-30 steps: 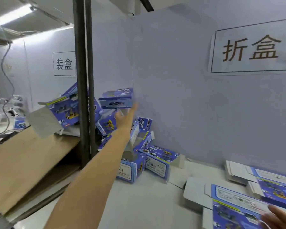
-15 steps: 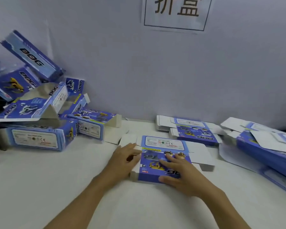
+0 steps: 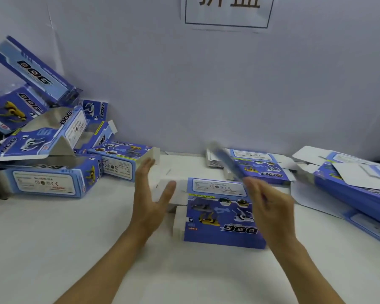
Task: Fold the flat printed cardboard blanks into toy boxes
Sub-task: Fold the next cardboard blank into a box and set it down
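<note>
A flat blue printed blank (image 3: 222, 218) with toy dogs and "DOG" lettering lies on the white table (image 3: 75, 249) in front of me. My left hand (image 3: 150, 200) hovers just left of it, fingers straight and spread, holding nothing. My right hand (image 3: 270, 209) is over the blank's right edge, blurred by motion. It holds a second blank (image 3: 227, 163) by its near end. That blank is lifted and seen edge-on as a blurred blue strip slanting up and to the left.
Several folded boxes (image 3: 46, 181) are piled at the left against the grey wall. More flat blanks are stacked behind (image 3: 261, 170) and at the right (image 3: 349, 185). A paper sign (image 3: 226, 12) hangs on the wall.
One second ago my left arm reached to the box pile. Both hands then lay on the blank. Now the left hand has lifted off and the right has raised a second blank.
</note>
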